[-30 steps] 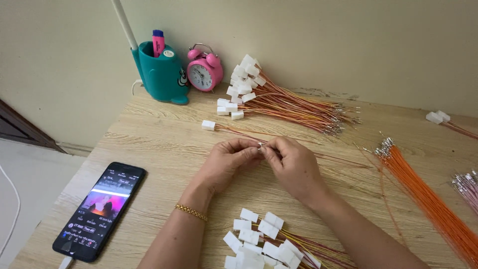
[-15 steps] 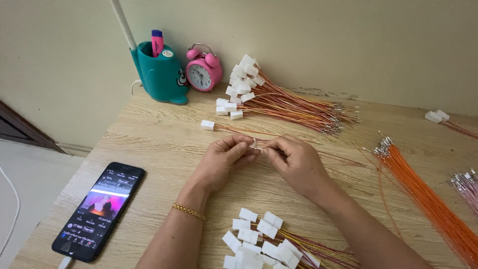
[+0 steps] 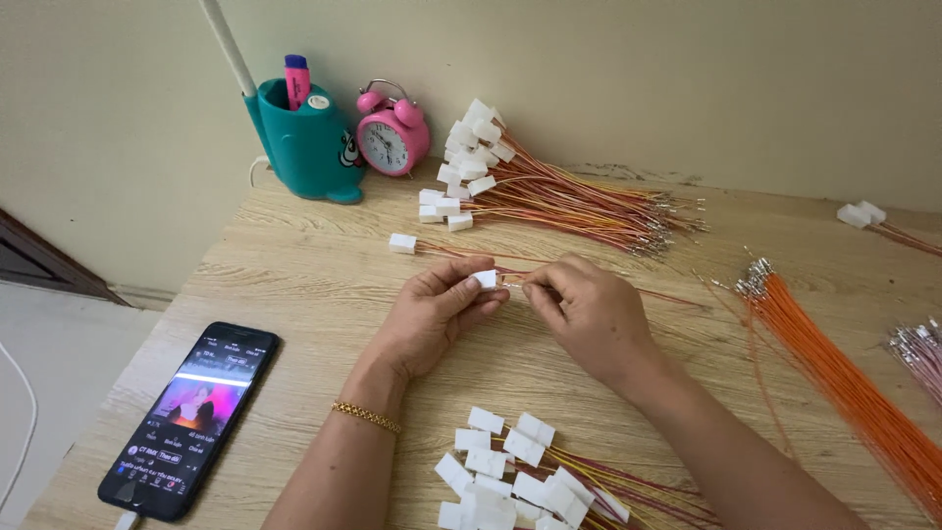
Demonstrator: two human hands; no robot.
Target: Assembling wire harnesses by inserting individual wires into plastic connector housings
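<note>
— At the centre of the frame, what are the hands doing?

— Both hands meet over a pale wooden desk [image 3: 294,255]. The left hand [image 3: 437,314] pinches a small white connector [image 3: 486,279] between thumb and fingers. The right hand [image 3: 589,314] is closed on a thin wire end just beside that connector, fingertips nearly touching the left hand's. A gold bracelet [image 3: 366,416] circles the left wrist.

— And around them?

— At the bottom centre lies a heap of white connectors with red and yellow wires [image 3: 520,481]. A larger bundle of the same kind [image 3: 549,191] fans out at the upper centre, with one single wired connector [image 3: 402,242] lying apart, left of it. A bundle of orange wires [image 3: 834,383] runs down the right side, and pink wires [image 3: 922,348] show at the right edge. At the upper left stand a teal pen holder [image 3: 299,147] and a pink alarm clock [image 3: 392,137]. A black phone [image 3: 191,417], its screen lit, lies at the lower left.
</note>
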